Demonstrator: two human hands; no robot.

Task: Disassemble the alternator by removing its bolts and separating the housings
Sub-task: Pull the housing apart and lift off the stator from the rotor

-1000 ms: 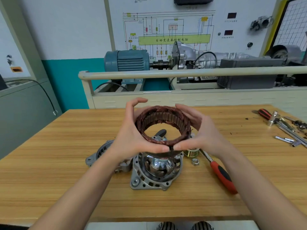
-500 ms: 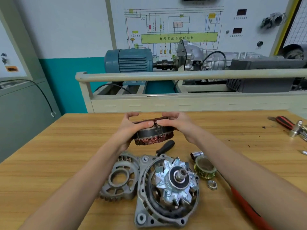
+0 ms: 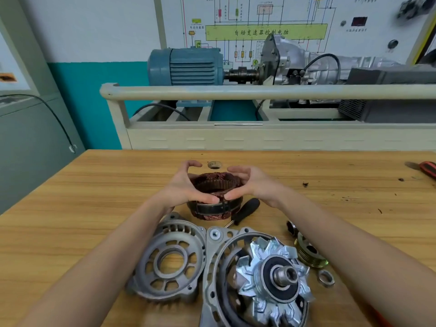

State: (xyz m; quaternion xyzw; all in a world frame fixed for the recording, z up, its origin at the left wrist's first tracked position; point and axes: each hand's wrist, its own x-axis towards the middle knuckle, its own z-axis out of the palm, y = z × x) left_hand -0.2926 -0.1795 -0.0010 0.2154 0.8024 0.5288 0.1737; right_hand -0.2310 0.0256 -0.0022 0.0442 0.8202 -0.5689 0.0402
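The copper-wound stator point(image 3: 212, 208) stands on the wooden table point(image 3: 94, 197), held between my two hands. My left hand point(image 3: 184, 187) and my right hand point(image 3: 254, 182) cup it from either side, thumbs meeting on its near top rim, fingers arched over the far rim. Nearer to me lies the rear housing point(image 3: 214, 234) with the clawed rotor point(image 3: 280, 274) and its shaft standing in it. The empty front housing point(image 3: 169, 258) lies to its left, touching it.
A black-handled screwdriver point(image 3: 246, 210) lies just right of the stator. The grooved pulley point(image 3: 309, 253), a nut point(image 3: 325, 278) and a small sleeve point(image 3: 291, 226) sit under my right forearm. A red-handled tool point(image 3: 428, 168) lies far right. A training bench rail point(image 3: 259, 92) stands behind the table.
Both hands carried the stator away from over the rotor housing, turned it level and lowered it onto the table farther back. My view moved closer and lower.
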